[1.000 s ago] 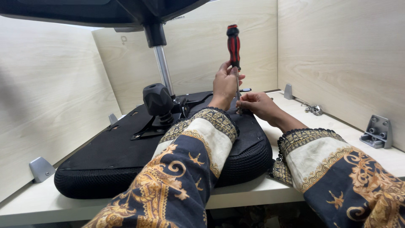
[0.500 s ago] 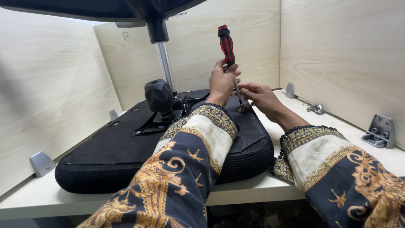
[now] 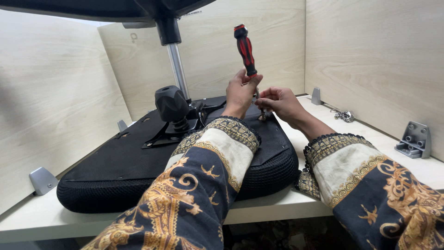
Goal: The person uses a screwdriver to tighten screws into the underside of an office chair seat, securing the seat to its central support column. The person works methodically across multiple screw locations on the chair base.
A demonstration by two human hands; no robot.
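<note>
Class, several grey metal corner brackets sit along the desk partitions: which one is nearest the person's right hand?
The small grey bracket in the far corner, just beyond the right hand; the others sit farther away.

Wooden partition walls (image 3: 370,60) close in tabletop (image 3: 430,171) on left, back and right. Upturned black seat cushion (image 3: 115,176) fills most of tabletop centre. Black knob (image 3: 170,104) and chrome column (image 3: 178,69) rise from seat's mechanism plate, blocking passage left of left hand (image 3: 240,92). Black chair base (image 3: 92,7) overhangs above, limiting headroom. Upright screwdriver (image 3: 246,48) stands between hands. Open strip of tabletop right of seat, past right hand (image 3: 277,102); grey corner brackets (image 3: 415,139) and small metal parts (image 3: 343,115) lie along right wall.
</note>
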